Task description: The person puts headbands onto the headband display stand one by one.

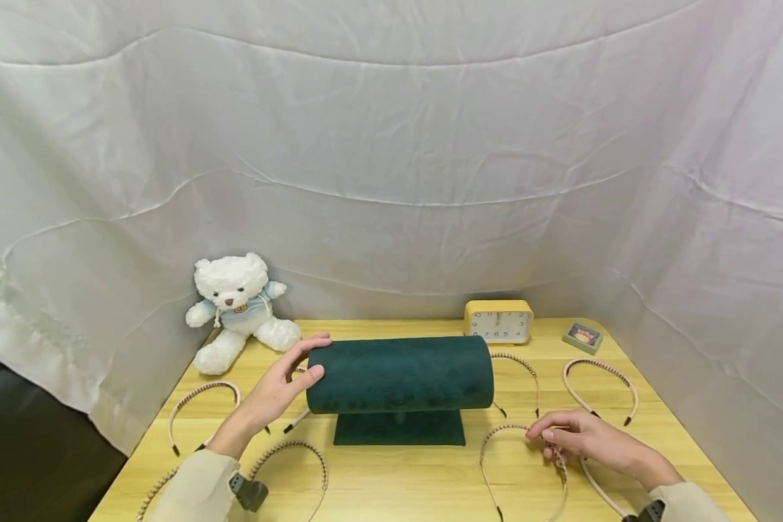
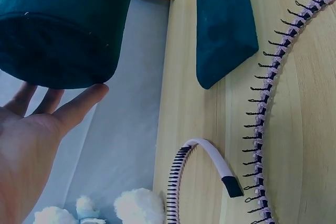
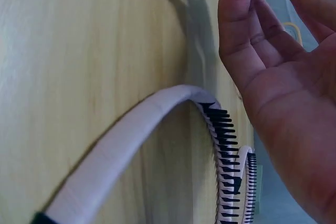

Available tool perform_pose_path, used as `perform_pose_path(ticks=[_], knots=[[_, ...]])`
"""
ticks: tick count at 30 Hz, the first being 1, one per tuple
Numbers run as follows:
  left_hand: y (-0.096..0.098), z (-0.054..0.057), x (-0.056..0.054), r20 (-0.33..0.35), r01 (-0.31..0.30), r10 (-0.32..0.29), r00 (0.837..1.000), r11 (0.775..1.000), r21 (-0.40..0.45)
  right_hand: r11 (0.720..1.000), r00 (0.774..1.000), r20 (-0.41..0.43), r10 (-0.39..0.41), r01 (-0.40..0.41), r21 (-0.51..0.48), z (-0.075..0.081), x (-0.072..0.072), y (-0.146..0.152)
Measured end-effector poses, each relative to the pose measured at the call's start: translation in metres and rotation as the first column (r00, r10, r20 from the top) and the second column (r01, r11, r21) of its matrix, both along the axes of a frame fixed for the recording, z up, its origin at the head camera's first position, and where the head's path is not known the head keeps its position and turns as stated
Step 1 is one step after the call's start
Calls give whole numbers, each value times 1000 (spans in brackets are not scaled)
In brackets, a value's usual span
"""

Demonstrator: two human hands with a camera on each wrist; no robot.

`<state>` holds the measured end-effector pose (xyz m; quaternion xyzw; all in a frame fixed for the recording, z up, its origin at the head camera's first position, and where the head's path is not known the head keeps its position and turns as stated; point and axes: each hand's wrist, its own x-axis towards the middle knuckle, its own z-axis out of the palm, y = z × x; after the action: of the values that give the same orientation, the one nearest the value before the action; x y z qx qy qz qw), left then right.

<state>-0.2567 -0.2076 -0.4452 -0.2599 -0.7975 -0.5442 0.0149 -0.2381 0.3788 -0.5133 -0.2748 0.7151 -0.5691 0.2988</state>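
As my left hand (image 1: pixel 277 391) rests, fingers spread, against the green roll (image 1: pixel 401 373), my right hand (image 1: pixel 587 438) pinches a braided headband (image 1: pixel 505 426), its arch reaching leftward from my fingertips! Another headband (image 3: pixel 131 132) lies beside that wrist.

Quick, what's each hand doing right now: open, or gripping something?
Left hand: open, touching the end of the green roll.
Right hand: closed, pinching a headband.
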Motion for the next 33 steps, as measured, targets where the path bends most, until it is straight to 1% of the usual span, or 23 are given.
perform_pose_path(ticks=[4, 8, 11, 13, 16, 19, 21, 24, 28, 31, 33], knots=[[-1, 0, 0, -5, 6, -6, 1000, 1000, -3, 1000, 999, 52, -1, 3, -28, 2, 1, 2], [-1, 0, 0, -8, 5, -5, 1000, 1000, -5, 995, 993, 117, 23, -12, -96, 3, 2, 2], [-1, 0, -1, -11, 4, -4, 1000, 1000, -4, 991, 989, 143, 39, -20, -129, 3, 1, 1], [-1, 0, -1, -11, 3, -3, 1000, 1000, -1, 992, 990, 138, 35, -18, -125, 3, 1, 1], [-1, 1, -1, -14, 2, -2, 1000, 1000, -3, 995, 990, 143, -1, 16, -102, 4, 2, 2], [-1, 1, 0, -11, 0, 0, 1000, 1000, -4, 993, 989, 142, -29, 45, -107, 7, 3, 1], [-1, 1, 0, -8, 0, 0, 1000, 1000, -4, 991, 990, 137, -33, 50, -123, 9, 4, 1], [-1, 1, 0, -6, 1, -1, 1000, 1000, -4, 988, 994, 108, -31, 47, -150, 11, 5, -1], [-1, 2, 0, -5, 0, 0, 1000, 1000, -8, 983, 996, 68, -53, 64, -174, 17, 7, -5], [0, 2, 0, -1, 0, 0, 1000, 1000, -7, 977, 998, 43, -51, 59, -207, 24, 7, -9], [0, 2, 0, 1, 0, 0, 1000, 1000, -7, 971, 999, 31, -33, 40, -236, 29, 8, -12]])
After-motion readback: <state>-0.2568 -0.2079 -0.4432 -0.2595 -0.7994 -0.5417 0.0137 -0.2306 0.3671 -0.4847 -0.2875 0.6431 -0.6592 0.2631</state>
